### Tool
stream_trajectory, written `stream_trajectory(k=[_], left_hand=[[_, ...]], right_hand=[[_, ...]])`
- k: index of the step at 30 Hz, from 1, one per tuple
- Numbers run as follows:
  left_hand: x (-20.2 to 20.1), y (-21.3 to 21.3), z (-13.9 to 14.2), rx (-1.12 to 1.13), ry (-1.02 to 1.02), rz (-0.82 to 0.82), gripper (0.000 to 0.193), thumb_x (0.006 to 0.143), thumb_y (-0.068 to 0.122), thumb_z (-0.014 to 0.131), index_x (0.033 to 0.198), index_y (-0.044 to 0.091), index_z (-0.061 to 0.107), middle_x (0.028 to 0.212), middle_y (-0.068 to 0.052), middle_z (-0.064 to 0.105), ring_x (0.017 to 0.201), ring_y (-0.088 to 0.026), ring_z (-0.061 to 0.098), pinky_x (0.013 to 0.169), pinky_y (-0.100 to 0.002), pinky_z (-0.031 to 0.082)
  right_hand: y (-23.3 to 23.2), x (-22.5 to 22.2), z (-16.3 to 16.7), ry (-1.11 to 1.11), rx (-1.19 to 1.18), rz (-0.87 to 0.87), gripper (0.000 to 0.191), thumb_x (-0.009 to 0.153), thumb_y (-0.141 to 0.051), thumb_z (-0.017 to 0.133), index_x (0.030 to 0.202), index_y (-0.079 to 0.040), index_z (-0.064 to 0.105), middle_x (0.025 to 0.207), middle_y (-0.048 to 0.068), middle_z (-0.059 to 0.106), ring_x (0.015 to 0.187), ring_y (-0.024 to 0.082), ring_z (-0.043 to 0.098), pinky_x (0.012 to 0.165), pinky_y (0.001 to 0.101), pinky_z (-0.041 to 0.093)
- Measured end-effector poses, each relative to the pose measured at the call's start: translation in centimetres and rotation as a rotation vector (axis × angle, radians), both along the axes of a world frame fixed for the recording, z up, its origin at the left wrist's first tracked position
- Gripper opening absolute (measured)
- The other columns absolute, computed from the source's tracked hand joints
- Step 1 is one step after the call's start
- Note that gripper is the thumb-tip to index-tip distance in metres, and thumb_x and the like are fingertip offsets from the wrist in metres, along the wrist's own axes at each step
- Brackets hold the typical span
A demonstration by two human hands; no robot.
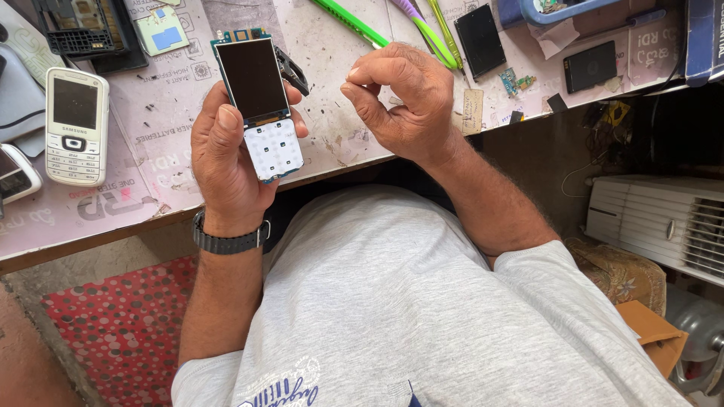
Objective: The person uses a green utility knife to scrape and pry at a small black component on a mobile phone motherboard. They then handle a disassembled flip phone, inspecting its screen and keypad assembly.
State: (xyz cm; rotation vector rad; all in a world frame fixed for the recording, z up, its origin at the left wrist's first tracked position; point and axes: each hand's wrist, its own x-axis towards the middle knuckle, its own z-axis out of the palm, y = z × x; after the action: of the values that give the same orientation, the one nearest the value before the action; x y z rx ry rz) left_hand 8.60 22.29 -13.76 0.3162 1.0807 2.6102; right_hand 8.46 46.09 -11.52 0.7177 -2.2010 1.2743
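Note:
My left hand (226, 162) holds a bare phone board (260, 105) upright over the table edge. The board has a dark screen on top, a white keypad membrane below and a green circuit edge. My thumb rests along the screen's left side. My right hand (403, 98) hovers to the right of the board, with thumb and forefinger pinched together. Whether something tiny sits between those fingertips is too small to tell. A black watch band circles my left wrist.
On the worn table (332, 143) lie a white keypad phone (75, 124) at left, a black phone frame (290, 69), green tweezers (351, 22), a dark screen part (480, 39), a black battery (590, 65) and small circuit bits. A white fan heater (664, 218) stands at right.

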Motion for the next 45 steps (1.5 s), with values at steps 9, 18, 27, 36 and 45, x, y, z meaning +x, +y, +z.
stream_trajectory(k=[9, 18, 27, 36, 45], left_hand=[[0.22, -0.22, 0.08, 0.015, -0.006, -0.006, 0.047, 0.11, 0.042, 0.067, 0.13, 0.0, 0.06, 0.115, -0.023, 0.07, 0.092, -0.025, 0.074, 0.076, -0.032, 0.064], [0.34, -0.31, 0.08, 0.015, -0.003, -0.012, 0.046, 0.11, 0.042, 0.067, 0.13, 0.0, 0.06, 0.115, -0.023, 0.07, 0.092, -0.025, 0.074, 0.075, -0.032, 0.064], [0.3, -0.29, -0.01, 0.007, 0.01, -0.014, 0.045, 0.111, 0.041, 0.066, 0.129, 0.001, 0.061, 0.115, -0.022, 0.07, 0.092, -0.024, 0.075, 0.076, -0.032, 0.065], [0.51, -0.38, 0.03, -0.008, 0.011, -0.01, 0.046, 0.11, 0.042, 0.066, 0.13, 0.001, 0.061, 0.114, -0.022, 0.071, 0.092, -0.024, 0.075, 0.075, -0.032, 0.065], [0.44, -0.26, 0.18, -0.006, 0.012, -0.014, 0.047, 0.11, 0.042, 0.066, 0.131, 0.0, 0.06, 0.114, -0.022, 0.071, 0.091, -0.023, 0.075, 0.076, -0.032, 0.065]], right_hand=[[-0.27, 0.4, 0.26, -0.014, -0.009, -0.01, 0.018, 0.099, 0.002, 0.08, 0.106, -0.003, 0.064, 0.094, 0.011, 0.072, 0.081, 0.016, 0.07, 0.069, 0.0285, 0.059], [-0.37, 0.6, 0.05, 0.0, 0.007, -0.02, 0.017, 0.098, 0.002, 0.08, 0.105, -0.003, 0.065, 0.093, 0.01, 0.072, 0.08, 0.016, 0.07, 0.068, 0.0282, 0.059], [-0.37, 0.56, -0.02, -0.005, -0.009, -0.004, 0.017, 0.099, 0.002, 0.079, 0.107, -0.003, 0.065, 0.094, 0.011, 0.071, 0.081, 0.015, 0.07, 0.069, 0.0278, 0.059], [-0.46, 0.82, -0.1, -0.012, -0.008, -0.006, 0.017, 0.099, 0.001, 0.08, 0.107, -0.002, 0.065, 0.094, 0.011, 0.071, 0.081, 0.015, 0.07, 0.069, 0.0279, 0.059], [-0.43, 0.75, -0.04, -0.001, -0.004, -0.007, 0.017, 0.099, 0.001, 0.08, 0.106, -0.003, 0.065, 0.093, 0.011, 0.071, 0.081, 0.015, 0.07, 0.069, 0.0279, 0.059]])
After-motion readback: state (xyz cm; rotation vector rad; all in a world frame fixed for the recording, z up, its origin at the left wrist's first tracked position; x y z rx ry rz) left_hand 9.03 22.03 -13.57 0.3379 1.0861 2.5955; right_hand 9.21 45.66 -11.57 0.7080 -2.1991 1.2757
